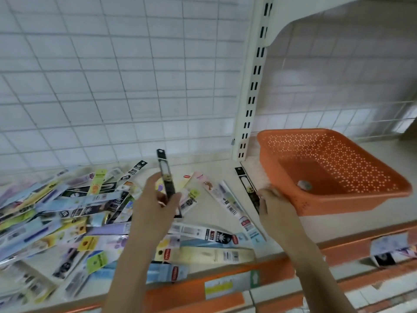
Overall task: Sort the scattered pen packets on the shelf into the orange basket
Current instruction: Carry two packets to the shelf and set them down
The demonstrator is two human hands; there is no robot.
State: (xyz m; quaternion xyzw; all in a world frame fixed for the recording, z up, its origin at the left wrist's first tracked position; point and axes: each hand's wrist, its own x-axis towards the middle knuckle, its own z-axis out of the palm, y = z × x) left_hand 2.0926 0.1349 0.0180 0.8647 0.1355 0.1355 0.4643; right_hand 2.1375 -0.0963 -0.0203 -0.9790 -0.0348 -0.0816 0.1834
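Note:
Many pen packets (67,211) lie scattered over the left and middle of the white shelf (203,168). My left hand (155,199) holds one black pen packet (165,175) upright above the pile. The orange basket (334,168) is on the right, tilted, with its near left corner lifted off the shelf. My right hand (274,204) grips that corner's rim. A second black packet (247,184) lies on the shelf just left of my right hand. Inside the basket only a small round sticker shows on the floor.
A slotted white upright post (250,102) stands behind the basket's left edge, with a wire grid back panel (112,75) across the rear. The shelf's orange front edge (225,283) carries price labels. An upper shelf bracket overhangs at top right.

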